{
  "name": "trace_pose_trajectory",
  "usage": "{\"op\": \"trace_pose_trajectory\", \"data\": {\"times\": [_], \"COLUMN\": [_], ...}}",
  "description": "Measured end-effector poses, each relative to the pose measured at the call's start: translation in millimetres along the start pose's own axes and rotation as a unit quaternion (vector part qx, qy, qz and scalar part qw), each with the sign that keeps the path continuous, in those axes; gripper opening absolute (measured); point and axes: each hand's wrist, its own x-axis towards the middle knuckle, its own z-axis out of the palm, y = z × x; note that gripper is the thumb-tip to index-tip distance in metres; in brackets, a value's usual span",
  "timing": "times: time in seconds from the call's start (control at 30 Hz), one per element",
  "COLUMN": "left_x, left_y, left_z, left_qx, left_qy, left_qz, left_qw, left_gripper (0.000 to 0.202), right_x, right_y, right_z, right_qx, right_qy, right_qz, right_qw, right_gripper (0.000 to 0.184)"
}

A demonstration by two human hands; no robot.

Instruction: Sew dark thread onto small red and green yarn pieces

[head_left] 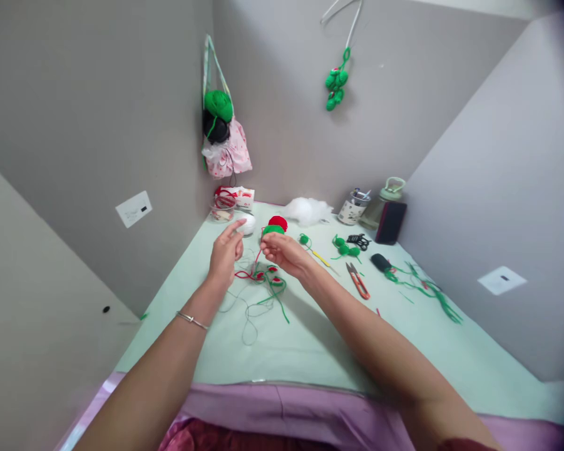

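Observation:
My right hand (pixel 284 252) is closed in a pinch on a strand of red yarn (pixel 258 258), held above the table. The strand runs down to a red loop beside small green-and-red crocheted pieces (pixel 273 275) with loose green tails. To the left, my left hand (pixel 225 254) is raised with its index finger stretched out and its other fingers partly curled; nothing shows in it. Just beyond its fingertips sits a ball of white yarn (pixel 248 225). Behind my right hand are a red yarn ball (pixel 278 223) and a green yarn ball (pixel 273 230), partly hidden.
Orange-handled snips (pixel 358 282), a yellow crochet hook (pixel 321 258) and green crocheted pieces (pixel 345 247) lie right of my hands. White stuffing (pixel 307 211), a pen cup (pixel 353 207), a bottle (pixel 374 210) and a phone (pixel 391 222) stand at the back. Thin thread (pixel 248 319) trails in front.

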Motion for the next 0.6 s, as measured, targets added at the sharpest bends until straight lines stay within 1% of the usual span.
{"op": "trace_pose_trajectory", "data": {"times": [0.07,0.1,0.2,0.3,0.4,0.6], "left_x": [-14,-21,-42,-58,-63,-61], "left_y": [-8,-12,-25,-35,-42,-45], "left_z": [14.4,21.1,37.3,46.1,47.5,45.4], "left_qx": [0.058,0.091,0.169,0.209,0.241,0.263], "left_qy": [-0.055,-0.088,-0.195,-0.279,-0.315,-0.331], "left_qz": [-0.01,-0.015,-0.023,-0.02,-0.03,-0.055], "left_qw": [0.997,0.992,0.966,0.937,0.918,0.905], "left_gripper": [0.047,0.048,0.047,0.039,0.034,0.037], "right_x": [-27,-38,-57,-60,-59,-67], "right_y": [3,7,20,31,32,22], "right_z": [-18,-26,-39,-40,-39,-45], "right_qx": [0.125,0.151,0.171,0.182,0.198,0.222], "right_qy": [0.04,0.059,0.103,0.111,0.105,0.114], "right_qz": [0.018,0.023,0.032,0.032,0.026,0.009], "right_qw": [0.991,0.987,0.979,0.977,0.974,0.968], "right_gripper": [0.012,0.014,0.012,0.008,0.007,0.009]}}
